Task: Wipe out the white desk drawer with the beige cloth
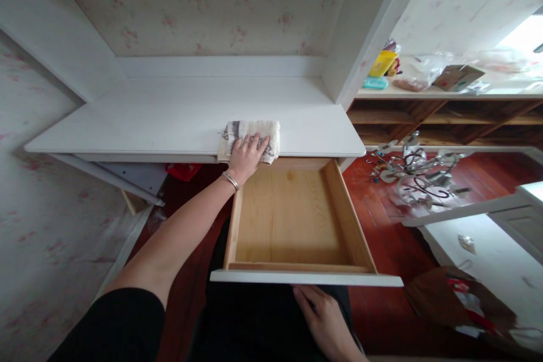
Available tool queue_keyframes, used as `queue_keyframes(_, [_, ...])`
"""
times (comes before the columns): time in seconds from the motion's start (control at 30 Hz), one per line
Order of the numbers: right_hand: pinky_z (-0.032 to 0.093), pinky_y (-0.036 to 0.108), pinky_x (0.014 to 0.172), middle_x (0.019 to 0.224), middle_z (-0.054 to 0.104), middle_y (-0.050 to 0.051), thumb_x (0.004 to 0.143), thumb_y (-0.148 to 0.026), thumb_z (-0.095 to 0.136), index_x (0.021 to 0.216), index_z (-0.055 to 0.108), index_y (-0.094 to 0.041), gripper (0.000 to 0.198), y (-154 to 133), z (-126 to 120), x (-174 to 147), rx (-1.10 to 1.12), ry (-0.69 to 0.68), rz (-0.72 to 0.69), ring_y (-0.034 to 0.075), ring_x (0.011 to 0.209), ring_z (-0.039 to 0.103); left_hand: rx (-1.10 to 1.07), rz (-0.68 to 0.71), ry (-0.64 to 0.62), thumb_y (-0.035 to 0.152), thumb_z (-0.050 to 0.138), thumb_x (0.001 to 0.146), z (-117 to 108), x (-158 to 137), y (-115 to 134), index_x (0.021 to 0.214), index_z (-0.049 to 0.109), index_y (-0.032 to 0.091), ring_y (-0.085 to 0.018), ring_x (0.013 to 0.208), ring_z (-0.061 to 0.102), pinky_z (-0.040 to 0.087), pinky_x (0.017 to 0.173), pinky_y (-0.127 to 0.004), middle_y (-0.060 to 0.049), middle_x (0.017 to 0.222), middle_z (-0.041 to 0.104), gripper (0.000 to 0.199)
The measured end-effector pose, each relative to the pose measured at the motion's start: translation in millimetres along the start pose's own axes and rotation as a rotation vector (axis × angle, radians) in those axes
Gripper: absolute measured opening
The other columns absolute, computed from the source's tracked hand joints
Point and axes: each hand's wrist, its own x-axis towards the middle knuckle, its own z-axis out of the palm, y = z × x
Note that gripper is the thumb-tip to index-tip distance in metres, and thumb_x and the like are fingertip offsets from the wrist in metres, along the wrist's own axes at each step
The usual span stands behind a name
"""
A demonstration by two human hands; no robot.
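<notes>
Left grip [248, 154] lies flat and spread on the cloth [250, 137] atop the white desk [169, 119]; floral wallpaper [203, 0] behind.

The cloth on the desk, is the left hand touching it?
Touching. The head view shows the left hand lying flat on the cloth, fingers spread over it at the front edge of the white desk.

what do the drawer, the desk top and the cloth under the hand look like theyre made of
Drawer: inside looks like bare pale wood with visible grain; its front is white, likely painted.
Desk top: smooth matt white, probably painted or laminated board.
Cloth: soft, nubby weave, likely cotton towelling, cream with grey marks, under the left hand.
</notes>
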Motion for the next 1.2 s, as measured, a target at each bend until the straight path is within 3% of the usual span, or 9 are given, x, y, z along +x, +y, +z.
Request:
queue_keyframes(0.13, [0.047,0.032,0.091,0.103,0.072,0.006,0.098,-0.049,0.038,0.102,0.074,-0.024,0.044,1,3,1,0.006,0.011,0.011,0.023,0.101,0.065,-0.092,0.034,-0.020,0.014,0.028,0.094,-15,-8,33,0.149,0.029,0.026,-0.031,0.124,0.048,0.046,0.091,-0.047,-0.015,0.145,0.042,0.056])
queue_keyframes(0.23, [0.048,0.031,0.085,0.098,0.072,0.007,0.098,-0.050,0.037,0.097,0.075,-0.024,0.046,1,5,3,-0.001,0.005,0.018,0.023,0.095,0.066,-0.162,0.102,-0.044,0.017,0.025,0.095,-17,-19,76,0.152,0.015,0.034,-0.033,0.125,0.048,0.049,0.086,-0.047,-0.013,0.153,0.029,0.060])
queue_keyframes(0.37, [0.046,0.030,0.085,0.097,0.072,0.007,0.098,-0.050,0.037,0.097,0.074,-0.024,0.046,1,6,3,-0.008,0.010,0.020,0.023,0.095,0.066,-0.232,0.141,-0.107,0.023,0.031,0.095,23,-27,142,0.151,0.007,0.043,-0.037,0.130,0.041,0.048,0.087,-0.051,-0.008,0.159,0.014,0.063])
queue_keyframes(0.47, [0.046,0.029,0.085,0.099,0.071,0.007,0.099,-0.049,0.036,0.099,0.074,-0.024,0.045,-2,7,2,-0.006,0.015,0.024,0.022,0.096,0.065,-0.253,0.095,-0.291,0.021,0.032,0.095,65,-22,182,0.148,0.025,0.041,-0.036,0.122,0.048,0.050,0.076,-0.047,-0.011,0.156,0.024,0.057])
queue_keyframes(0.57, [0.045,0.028,0.085,0.100,0.070,0.007,0.099,-0.047,0.035,0.098,0.073,-0.024,0.044,-5,8,1,0.003,0.025,0.028,0.021,0.095,0.065,-0.235,0.045,-0.348,0.024,0.034,0.094,89,-7,207,0.146,0.033,0.031,-0.038,0.123,0.044,0.043,0.084,-0.054,-0.017,0.151,0.031,0.052])
queue_keyframes(0.7, [0.045,0.027,0.085,0.099,0.071,0.007,0.099,-0.047,0.036,0.095,0.073,-0.023,0.044,-6,7,1,0.008,0.035,0.030,0.021,0.095,0.065,-0.323,0.090,-0.380,0.056,0.054,0.083,91,15,215,0.145,0.034,0.030,-0.042,0.119,0.044,0.039,0.086,-0.057,-0.018,0.151,0.028,0.071])
queue_keyframes(0.8, [0.045,0.028,0.082,0.095,0.072,0.006,0.099,-0.047,0.037,0.090,0.073,-0.022,0.044,-5,5,4,-0.005,0.018,0.035,0.021,0.092,0.066,-0.369,0.132,-0.386,0.078,0.049,0.072,87,21,210,0.142,0.039,0.033,-0.047,0.128,0.033,0.032,0.092,-0.066,-0.014,0.153,0.027,0.084])
queue_keyframes(1.0, [0.046,0.030,0.075,0.086,0.073,0.004,0.098,-0.049,0.038,0.080,0.072,-0.023,0.047,-3,-5,11,-0.032,-0.037,0.024,0.023,0.084,0.067,-0.497,0.198,-0.448,0.060,0.018,0.093,92,23,196,0.143,0.036,0.038,-0.032,0.143,0.014,0.014,0.106,-0.070,0.000,0.158,0.021,0.058])
queue_keyframes(1.2, [0.046,0.033,0.083,0.094,0.074,0.004,0.096,-0.048,0.041,0.080,0.073,-0.024,0.044,-7,-14,15,-0.069,-0.077,0.021,0.027,0.096,0.066,-0.469,0.189,-0.466,0.059,0.030,0.092,105,16,182,0.147,0.031,0.038,-0.039,0.143,0.012,0.019,0.105,-0.071,0.000,0.159,0.020,0.059])
